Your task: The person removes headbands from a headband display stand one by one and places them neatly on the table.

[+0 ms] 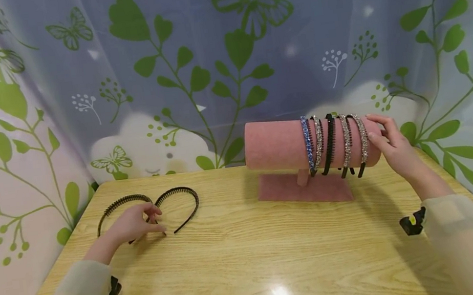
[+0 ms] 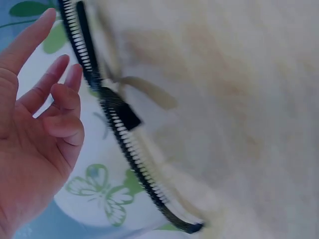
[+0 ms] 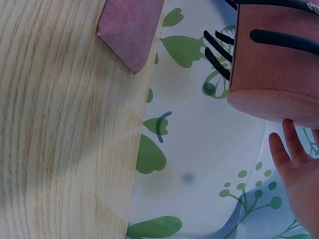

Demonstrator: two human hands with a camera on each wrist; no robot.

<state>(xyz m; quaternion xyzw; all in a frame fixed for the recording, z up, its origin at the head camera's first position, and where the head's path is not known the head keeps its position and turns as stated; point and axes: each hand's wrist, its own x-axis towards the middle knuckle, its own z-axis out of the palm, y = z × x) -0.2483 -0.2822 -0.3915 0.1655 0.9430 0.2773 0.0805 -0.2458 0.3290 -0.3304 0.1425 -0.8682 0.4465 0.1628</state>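
Two thin black toothed headbands, a left one (image 1: 125, 199) and a right one (image 1: 182, 189), lie on the table at left with their near ends crossing. My left hand (image 1: 130, 224) is over that crossing, fingers spread and loosely bent. In the left wrist view a headband (image 2: 130, 149) passes beside the left hand (image 2: 37, 134), not gripped. A pink padded roll (image 1: 276, 145) on a stand base (image 1: 303, 189) carries several headbands: a blue sparkly one (image 1: 307, 143), silver sparkly ones (image 1: 361, 137) and a black one (image 1: 330, 143). My right hand (image 1: 398, 152) touches the roll's right end.
The wood-grain table (image 1: 233, 261) reaches back to a patterned curtain (image 1: 209, 72) with green leaves and butterflies. Dark headband ends (image 3: 218, 63) stick out below the roll in the right wrist view.
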